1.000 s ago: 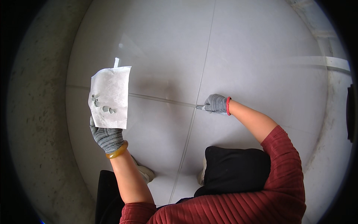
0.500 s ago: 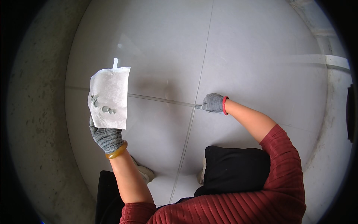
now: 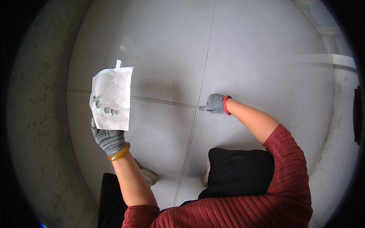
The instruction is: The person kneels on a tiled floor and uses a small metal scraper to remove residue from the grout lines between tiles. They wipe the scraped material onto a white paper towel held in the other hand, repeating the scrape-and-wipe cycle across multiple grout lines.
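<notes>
A right hand (image 3: 215, 103) in a grey knit glove with a red cuff (image 3: 227, 105) closes around a small tool (image 3: 202, 108), its thin grey tip poking out of the curled fingers where the seams of a pale grey tiled floor (image 3: 163, 64) cross; most of the tool is hidden, and whether its tip touches the seam (image 3: 163, 101) is hard to tell. At left, the other gloved hand, the left hand (image 3: 108, 142), holds a white sheet (image 3: 114, 85) by its near edge, well apart from the tool, the fingers out of sight beneath it. Dabs of grey paste (image 3: 108, 111) lie on the lower half of the sheet, and a narrow white strip (image 3: 118, 64) shows just past its far edge. An amber-coloured bangle (image 3: 119, 152) circles the left wrist. The person, in a ribbed dark red top (image 3: 228, 212) and black trousers (image 3: 241, 171), has light-coloured shoes (image 3: 149, 176) on the tiles.
</notes>
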`<state>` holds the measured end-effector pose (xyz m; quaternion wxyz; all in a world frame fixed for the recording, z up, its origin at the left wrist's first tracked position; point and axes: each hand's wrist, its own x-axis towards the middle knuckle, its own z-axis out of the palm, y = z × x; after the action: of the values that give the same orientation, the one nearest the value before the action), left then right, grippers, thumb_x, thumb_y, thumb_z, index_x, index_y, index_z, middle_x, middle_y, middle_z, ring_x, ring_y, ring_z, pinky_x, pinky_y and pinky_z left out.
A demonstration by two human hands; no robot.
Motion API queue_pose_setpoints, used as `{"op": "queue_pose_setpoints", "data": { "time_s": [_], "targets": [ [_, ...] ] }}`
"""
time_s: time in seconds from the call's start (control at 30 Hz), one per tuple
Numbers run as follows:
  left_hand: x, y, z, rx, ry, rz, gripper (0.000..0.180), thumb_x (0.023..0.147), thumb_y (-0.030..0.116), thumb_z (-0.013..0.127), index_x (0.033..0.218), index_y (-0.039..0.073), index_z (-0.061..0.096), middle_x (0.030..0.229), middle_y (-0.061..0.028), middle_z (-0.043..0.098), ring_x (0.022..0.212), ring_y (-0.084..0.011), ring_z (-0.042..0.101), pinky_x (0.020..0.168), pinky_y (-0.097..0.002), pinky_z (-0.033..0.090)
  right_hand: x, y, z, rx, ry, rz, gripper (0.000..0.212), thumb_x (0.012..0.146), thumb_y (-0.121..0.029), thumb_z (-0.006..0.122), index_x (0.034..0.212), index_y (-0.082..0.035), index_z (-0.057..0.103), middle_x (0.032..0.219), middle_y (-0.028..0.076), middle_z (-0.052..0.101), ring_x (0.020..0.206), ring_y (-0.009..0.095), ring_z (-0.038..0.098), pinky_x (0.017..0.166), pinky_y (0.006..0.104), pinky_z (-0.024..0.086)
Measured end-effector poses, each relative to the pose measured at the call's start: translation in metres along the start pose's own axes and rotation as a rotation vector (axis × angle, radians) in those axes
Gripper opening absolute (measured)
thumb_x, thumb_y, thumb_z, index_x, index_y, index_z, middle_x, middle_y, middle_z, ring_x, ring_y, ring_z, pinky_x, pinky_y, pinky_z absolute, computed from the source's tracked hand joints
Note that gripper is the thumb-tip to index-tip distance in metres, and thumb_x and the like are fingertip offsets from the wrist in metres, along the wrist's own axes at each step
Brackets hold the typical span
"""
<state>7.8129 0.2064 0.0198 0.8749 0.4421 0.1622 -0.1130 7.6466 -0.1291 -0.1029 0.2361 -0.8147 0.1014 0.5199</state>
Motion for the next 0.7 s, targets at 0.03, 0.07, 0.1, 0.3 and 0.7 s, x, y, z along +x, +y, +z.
{"op": "queue_pose_setpoints", "data": {
  "time_s": [0.03, 0.07, 0.1, 0.3, 0.7],
  "targets": [
    [0.002, -0.001, -0.003, -0.006, 0.013, -0.001, 0.031, 0.095, 0.016, 0.037, 0.123, 0.005, 0.045, 0.13, -0.015, 0.047, 0.112, -0.0288, 0.051, 0.09, -0.0465, 0.048, 0.002, 0.0, 0.0, -0.027, -0.002, -0.026, 0.043, 0.081, -0.04, 0.052, 0.058, -0.007, 0.065, 0.054, 0.011, 0.058, 0.047, 0.025, 0.05, 0.056, 0.0401, 0.046],
    [0.004, -0.001, -0.005, 0.009, 0.015, 0.003, 0.031, 0.095, 0.016, 0.037, 0.123, 0.005, 0.045, 0.13, -0.0151, 0.047, 0.112, -0.0288, 0.051, 0.09, -0.0466, 0.048, 0.003, 0.001, 0.001, -0.057, 0.0, -0.051, 0.044, 0.081, -0.041, 0.052, 0.057, -0.007, 0.065, 0.054, 0.011, 0.058, 0.046, 0.025, 0.05, 0.056, 0.0403, 0.046],
    [0.006, -0.002, -0.008, 0.023, 0.016, 0.007, 0.031, 0.095, 0.016, 0.037, 0.123, 0.005, 0.045, 0.13, -0.0151, 0.047, 0.112, -0.0289, 0.051, 0.09, -0.0467, 0.048, 0.005, 0.001, 0.002, -0.088, 0.002, -0.076, 0.045, 0.081, -0.042, 0.052, 0.057, -0.006, 0.065, 0.053, 0.012, 0.058, 0.046, 0.024, 0.05, 0.056, 0.0404, 0.046],
    [0.01, -0.005, -0.004, 0.04, 0.039, 0.034, 0.032, 0.095, 0.016, 0.036, 0.123, 0.005, 0.046, 0.13, -0.0158, 0.047, 0.112, -0.0303, 0.051, 0.089, -0.0482, 0.048, 0.009, 0.002, 0.001, -0.041, -0.06, 0.152, 0.052, 0.084, -0.048, 0.046, 0.059, -0.006, 0.064, 0.058, 0.008, 0.06, 0.052, 0.026, 0.053, 0.063, 0.0447, 0.047],
    [0.009, -0.01, -0.009, 0.359, 0.038, 0.262, 0.033, 0.093, 0.013, 0.042, 0.124, 0.002, 0.045, 0.13, -0.0184, 0.047, 0.111, -0.0325, 0.053, 0.09, -0.0495, 0.049, 0.05, 0.035, 0.035, -0.07, 0.001, 0.073, 0.057, 0.082, -0.051, 0.049, 0.051, -0.004, 0.058, 0.049, 0.013, 0.053, 0.047, 0.029, 0.05, 0.057, 0.0425, 0.047]
  ]
}}
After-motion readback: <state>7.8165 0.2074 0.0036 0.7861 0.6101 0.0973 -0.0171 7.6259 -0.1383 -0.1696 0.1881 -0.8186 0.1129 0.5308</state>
